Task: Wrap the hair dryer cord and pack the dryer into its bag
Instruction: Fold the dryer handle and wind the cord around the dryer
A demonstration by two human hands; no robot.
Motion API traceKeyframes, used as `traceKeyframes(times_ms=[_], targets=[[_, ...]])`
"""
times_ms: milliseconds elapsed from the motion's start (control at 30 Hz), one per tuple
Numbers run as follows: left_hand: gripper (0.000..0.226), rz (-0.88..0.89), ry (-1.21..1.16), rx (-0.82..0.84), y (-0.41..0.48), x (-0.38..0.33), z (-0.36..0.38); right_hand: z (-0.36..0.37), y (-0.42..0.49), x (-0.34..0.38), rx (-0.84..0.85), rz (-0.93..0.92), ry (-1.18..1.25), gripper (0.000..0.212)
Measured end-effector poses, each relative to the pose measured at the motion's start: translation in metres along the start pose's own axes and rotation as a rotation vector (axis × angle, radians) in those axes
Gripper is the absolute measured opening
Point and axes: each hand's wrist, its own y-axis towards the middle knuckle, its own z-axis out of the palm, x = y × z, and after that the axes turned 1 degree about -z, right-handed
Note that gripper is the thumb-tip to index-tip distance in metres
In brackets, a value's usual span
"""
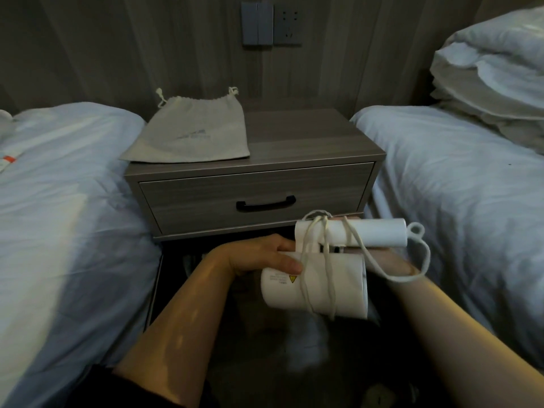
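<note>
A white folded hair dryer (338,285) is held in front of me, below the nightstand. Its white cord (325,260) is looped several times around the barrel and the folded handle, with a loose loop hanging at the right (424,260). My left hand (259,256) grips the dryer's left end, thumb on the barrel. My right hand (396,262) is mostly hidden behind the dryer and supports it from the right. A beige drawstring bag (194,131) lies flat and shut on the left part of the nightstand top.
The grey wooden nightstand (309,142) has one shut drawer with a black handle (265,204). A bed with white sheets (59,187) lies at the left, another (456,172) at the right with stacked pillows (494,69). A wall socket and switches (272,23) are above.
</note>
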Motion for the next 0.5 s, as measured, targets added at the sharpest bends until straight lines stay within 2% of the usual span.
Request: traceKeyframes(times_ms=[133, 200, 233, 300, 367, 433, 500], targets=[[0.059, 0.098, -0.208, -0.177, -0.001, 0.007, -0.008, -0.006, -0.017, 0.009, 0.01, -0.097, -0.171, 0.021], [0.054, 0.187, -0.339, -0.291, -0.003, 0.005, -0.012, -0.004, -0.018, 0.009, 0.034, -0.06, -0.295, 0.011], [0.049, 0.218, -0.419, -0.337, -0.005, 0.003, -0.015, -0.004, -0.017, 0.009, 0.056, -0.035, -0.319, 0.019], [0.042, 0.234, -0.541, -0.4, -0.012, -0.003, -0.019, -0.004, -0.013, 0.008, 0.079, 0.024, -0.196, 0.036], [0.047, 0.226, -0.595, -0.444, -0.018, -0.006, -0.023, -0.009, -0.013, 0.012, 0.065, 0.047, -0.063, 0.032], [0.034, 0.212, -0.623, -0.473, -0.02, -0.006, -0.021, -0.016, -0.015, 0.016, 0.039, 0.044, 0.011, 0.027], [0.032, 0.194, -0.699, -0.496, -0.017, -0.007, -0.017, -0.02, -0.015, 0.018, 0.024, 0.021, 0.003, 0.027]])
